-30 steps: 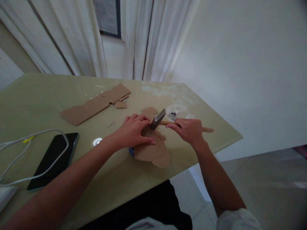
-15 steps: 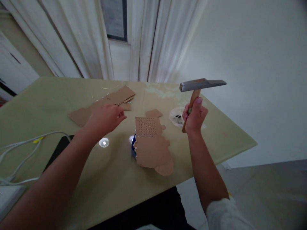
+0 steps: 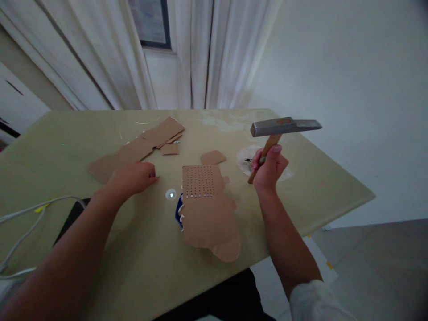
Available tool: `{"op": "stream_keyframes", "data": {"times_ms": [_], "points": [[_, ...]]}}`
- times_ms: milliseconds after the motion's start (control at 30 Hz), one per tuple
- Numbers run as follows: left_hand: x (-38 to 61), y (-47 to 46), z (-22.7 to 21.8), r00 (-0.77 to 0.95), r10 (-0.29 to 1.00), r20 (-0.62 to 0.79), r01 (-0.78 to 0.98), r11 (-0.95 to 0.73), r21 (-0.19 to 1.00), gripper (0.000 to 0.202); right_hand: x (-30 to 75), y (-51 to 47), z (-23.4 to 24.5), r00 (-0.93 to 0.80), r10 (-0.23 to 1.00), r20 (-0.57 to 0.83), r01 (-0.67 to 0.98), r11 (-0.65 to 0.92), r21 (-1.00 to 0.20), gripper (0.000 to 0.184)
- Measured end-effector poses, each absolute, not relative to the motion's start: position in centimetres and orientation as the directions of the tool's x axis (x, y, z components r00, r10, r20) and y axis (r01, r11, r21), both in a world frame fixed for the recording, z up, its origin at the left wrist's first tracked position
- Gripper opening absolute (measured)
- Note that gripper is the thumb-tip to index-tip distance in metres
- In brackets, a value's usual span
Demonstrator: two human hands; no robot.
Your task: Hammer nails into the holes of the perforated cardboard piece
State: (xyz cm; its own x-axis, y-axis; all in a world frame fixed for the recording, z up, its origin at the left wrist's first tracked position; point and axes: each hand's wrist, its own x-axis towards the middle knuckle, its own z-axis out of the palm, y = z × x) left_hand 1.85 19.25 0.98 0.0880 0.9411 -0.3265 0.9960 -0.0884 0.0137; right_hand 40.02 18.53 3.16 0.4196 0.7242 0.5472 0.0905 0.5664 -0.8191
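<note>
My right hand [image 3: 270, 171] is closed round the wooden handle of a hammer [image 3: 286, 126], its steel head raised above the table. My left hand [image 3: 133, 178] is closed in a pinch over the table, and a thin nail-like piece [image 3: 158, 177] pokes out from the fingertips; it is too small to make out well. Between the hands lies a brown cardboard shape [image 3: 209, 223] with rows of small holes in its upper part. Something blue [image 3: 178, 213] shows from beneath its left edge, next to white blobs.
Cardboard scraps [image 3: 163, 136] lie at the back left, and a smaller piece [image 3: 213, 157] sits behind the holed shape. A clear plastic bag [image 3: 244, 158] with small dark bits is behind my right hand. White cables [image 3: 36, 200] cross the left side. A round, shiny clear spot [image 3: 170, 194] shows mid-table.
My left hand has moved left and a little nearer, away from the holed cardboard, its fingers now pinched. The hammer stays raised in my right hand. The view has shifted slightly.
</note>
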Motion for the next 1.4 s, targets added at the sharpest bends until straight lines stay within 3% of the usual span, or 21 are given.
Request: {"op": "stream_keyframes", "data": {"times_ms": [400,500,700,867,1067,1200,1400], "points": [[1.2,19.6,0.2,0.204,0.922,-0.329,0.97,-0.146,0.192,0.028,40.3,18.8,2.4,0.429,0.746,0.509,0.096,0.523,-0.847,0.075],[1.2,19.7,0.2,0.214,0.924,-0.318,0.969,-0.159,0.19,0.028,40.3,18.8,2.3,0.412,0.751,0.516,0.061,0.542,-0.838,0.074],[1.7,19.4,1.6,0.197,0.96,-0.199,0.96,-0.147,0.24,0.032,40.4,19.2,2.3,0.434,0.765,0.476,0.002,0.527,-0.85,0.072],[2.2,19.0,3.3,0.163,0.983,-0.083,0.923,-0.122,0.366,0.036,40.7,19.6,2.2,0.451,0.776,0.442,0.017,0.488,-0.873,0.073],[3.8,17.5,6.1,0.226,0.974,0.018,0.745,-0.185,0.641,0.062,40.5,19.5,2.3,0.437,0.78,0.448,0.011,0.493,-0.87,0.075],[5.8,16.1,7.7,0.295,0.947,0.128,0.588,-0.286,0.757,0.043,40.4,19.4,2.3,0.421,0.777,0.468,0.027,0.505,-0.863,0.076],[6.6,15.7,7.2,0.449,0.893,0.036,0.631,-0.345,0.695,0.034,40.4,19.4,2.3,0.415,0.78,0.469,0.045,0.497,-0.867,0.075]]}}
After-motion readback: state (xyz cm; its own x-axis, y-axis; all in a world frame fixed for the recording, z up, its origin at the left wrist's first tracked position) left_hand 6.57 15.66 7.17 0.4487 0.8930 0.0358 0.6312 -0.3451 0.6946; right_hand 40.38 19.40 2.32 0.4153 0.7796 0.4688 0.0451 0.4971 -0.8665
